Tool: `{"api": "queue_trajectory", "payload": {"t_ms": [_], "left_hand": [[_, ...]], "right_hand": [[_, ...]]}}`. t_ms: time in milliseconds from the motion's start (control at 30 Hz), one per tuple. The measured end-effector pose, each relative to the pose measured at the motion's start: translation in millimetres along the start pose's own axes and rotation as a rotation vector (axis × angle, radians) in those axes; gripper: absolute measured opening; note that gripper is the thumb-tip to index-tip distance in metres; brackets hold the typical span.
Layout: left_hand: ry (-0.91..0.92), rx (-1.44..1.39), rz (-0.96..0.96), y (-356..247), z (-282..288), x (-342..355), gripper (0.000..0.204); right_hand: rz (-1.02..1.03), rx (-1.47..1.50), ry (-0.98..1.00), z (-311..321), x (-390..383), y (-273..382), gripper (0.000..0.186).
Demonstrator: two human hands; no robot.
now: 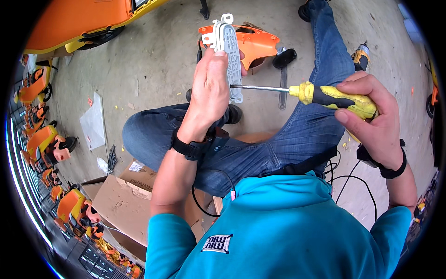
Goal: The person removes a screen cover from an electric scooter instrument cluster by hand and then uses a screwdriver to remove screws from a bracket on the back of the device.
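Note:
My left hand (212, 86) is closed round a long grey plastic housing (231, 49) with rounded ends and mounting tabs, held up on its long edge. In my right hand (374, 114) is a screwdriver (341, 98) with a yellow and black handle, fingers wrapped about the handle's end. Its metal shaft points left, and the tip meets the housing's lower part beside my left hand; whether it sits in a screw cannot be made out. Behind the housing, on the floor, lies an orange plastic shell (258, 44) with a black round part (284, 58) next to it.
A cordless drill (361, 57) lies beyond my right leg. A flat metal bar (283, 88) rests between my legs. Opened cardboard boxes (123, 202) stand at my left, near a white sheet (93, 122). Orange and yellow vehicles (83, 21) line the left side. Black cables hang by my waist.

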State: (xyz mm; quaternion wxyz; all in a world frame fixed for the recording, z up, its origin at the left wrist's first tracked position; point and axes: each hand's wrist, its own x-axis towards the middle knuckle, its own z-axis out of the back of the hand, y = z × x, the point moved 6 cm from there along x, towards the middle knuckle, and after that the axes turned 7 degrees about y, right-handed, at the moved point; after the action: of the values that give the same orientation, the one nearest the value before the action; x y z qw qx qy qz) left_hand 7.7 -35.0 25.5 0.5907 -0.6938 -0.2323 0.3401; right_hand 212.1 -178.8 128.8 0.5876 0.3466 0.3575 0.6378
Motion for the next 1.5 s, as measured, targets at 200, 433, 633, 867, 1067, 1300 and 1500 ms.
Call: {"api": "queue_trajectory", "payload": {"t_ms": [200, 433, 633, 867, 1067, 1300, 1500], "left_hand": [[-0.02, -0.036, -0.013, 3.3, 1.2, 1.2, 0.039], [-0.04, -0.105, -0.036, 3.5, 7.2, 0.7, 0.04], [-0.029, -0.055, -0.037, 3.1, 2.2, 1.9, 0.039], [-0.016, 0.003, -0.006, 6.4, 3.0, 0.1, 0.036], [0.011, 0.204, -0.061, 4.2, -9.4, 0.9, 0.033], [-0.121, 0.287, -0.265, 1.4, -9.6, -6.6, 0.026], [-0.127, 0.271, -0.229, -1.0, -6.5, -7.3, 0.027]], "right_hand": [[-0.51, 0.394, 0.064, 2.5, 3.8, -8.3, 0.026], [-0.089, 0.016, 0.072, -4.7, 2.1, -0.5, 0.015], [-0.419, 0.318, -0.036, -3.1, -0.6, -8.2, 0.018], [-0.19, -0.07, 0.064, -2.3, 3.5, 1.5, 0.018], [-0.228, 0.114, -0.119, 5.1, -25.8, -24.8, 0.026], [-0.683, 0.465, 0.09, -8.9, -34.7, -39.5, 0.039], [-0.41, 0.118, -0.003, -4.5, -29.0, -30.5, 0.017]]}}
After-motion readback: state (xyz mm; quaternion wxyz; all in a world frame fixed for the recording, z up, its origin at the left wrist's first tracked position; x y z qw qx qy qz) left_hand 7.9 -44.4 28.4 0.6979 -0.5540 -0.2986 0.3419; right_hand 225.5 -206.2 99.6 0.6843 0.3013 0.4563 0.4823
